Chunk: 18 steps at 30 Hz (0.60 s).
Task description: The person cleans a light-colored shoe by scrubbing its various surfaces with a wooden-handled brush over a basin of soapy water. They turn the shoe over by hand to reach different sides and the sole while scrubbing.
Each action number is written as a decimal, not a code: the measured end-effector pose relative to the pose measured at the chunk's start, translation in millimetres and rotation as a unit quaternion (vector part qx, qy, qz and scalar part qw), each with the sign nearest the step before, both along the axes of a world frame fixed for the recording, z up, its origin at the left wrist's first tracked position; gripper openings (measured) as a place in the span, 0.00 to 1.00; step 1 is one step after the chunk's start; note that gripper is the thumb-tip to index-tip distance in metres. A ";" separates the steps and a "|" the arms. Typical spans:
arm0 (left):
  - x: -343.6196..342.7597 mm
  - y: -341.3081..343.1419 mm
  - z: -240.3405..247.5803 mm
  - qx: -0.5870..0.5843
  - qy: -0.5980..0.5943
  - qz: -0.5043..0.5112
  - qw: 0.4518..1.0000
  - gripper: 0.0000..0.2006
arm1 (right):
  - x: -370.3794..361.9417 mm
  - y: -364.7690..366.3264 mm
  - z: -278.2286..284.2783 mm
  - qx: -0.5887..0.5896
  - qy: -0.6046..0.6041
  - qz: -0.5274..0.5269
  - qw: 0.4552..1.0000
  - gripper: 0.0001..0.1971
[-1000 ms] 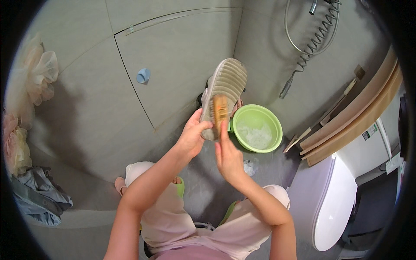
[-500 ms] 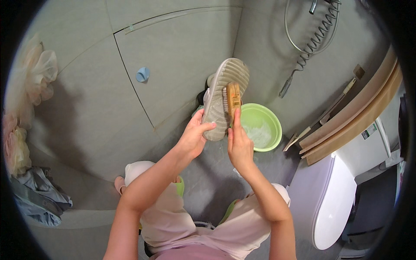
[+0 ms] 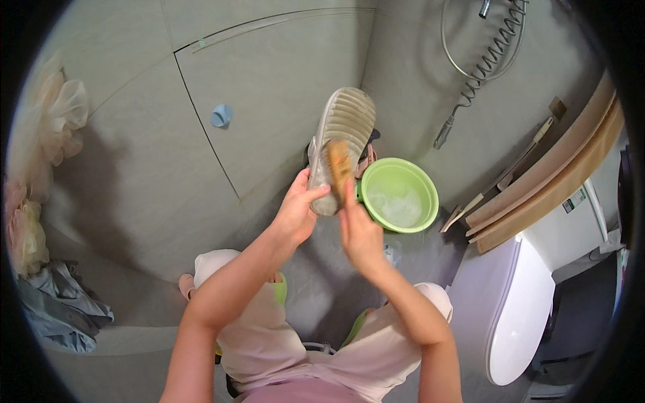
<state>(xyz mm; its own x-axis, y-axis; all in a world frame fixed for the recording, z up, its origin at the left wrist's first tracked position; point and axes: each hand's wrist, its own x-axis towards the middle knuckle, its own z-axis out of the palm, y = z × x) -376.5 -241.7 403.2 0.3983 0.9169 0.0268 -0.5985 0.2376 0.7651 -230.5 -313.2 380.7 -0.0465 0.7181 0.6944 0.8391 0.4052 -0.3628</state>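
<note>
A light-coloured shoe (image 3: 354, 114) is tilted up in front of me, its ridged sole facing me. My left hand (image 3: 293, 209) grips it by the near end, thumb lying over the sole's edge. In my right hand (image 3: 364, 236) is a wooden scrub brush (image 3: 340, 163), slightly smeared by motion. The brush lies over the lower middle of the sole, its bristles toward the left. Just right of the shoe stands a light green basin (image 3: 415, 176) with foamy water (image 3: 401, 205) in it.
Other footwear (image 3: 367, 160) is partly hidden behind the shoe. On the right are a white toilet (image 3: 521, 316), curved tan boards (image 3: 551, 181) and a long-handled tool (image 3: 500, 178). A coiled shower hose (image 3: 494, 57) hangs above. Mesh puffs (image 3: 57, 134) and grey cloth (image 3: 60, 302) hang at left.
My right hand and the brush have moved left and slightly down along the sole. The shoe has shifted a little to the left in my left hand.
</note>
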 end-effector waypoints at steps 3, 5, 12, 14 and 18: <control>2.6 -3.0 7.8 -0.021 -0.009 -0.021 1.000 0.25 | 15.7 9.4 9.0 -0.072 0.069 -0.041 0.994 0.37; 3.4 -5.9 7.2 -0.035 -0.009 -0.013 0.999 0.25 | 7.2 -0.2 7.6 -0.052 0.034 -0.020 0.998 0.38; 3.7 -1.9 5.8 -0.034 -0.002 -0.003 0.999 0.22 | 32.5 17.2 10.5 -0.134 0.099 -0.074 0.983 0.33; 3.0 -4.3 7.2 -0.030 -0.017 -0.008 0.999 0.25 | 43.9 24.7 10.0 -0.035 0.200 -0.049 0.978 0.32; 3.5 -12.8 13.2 -0.069 0.020 -0.001 0.997 0.40 | 33.6 7.7 19.7 -0.179 0.547 0.096 0.812 0.32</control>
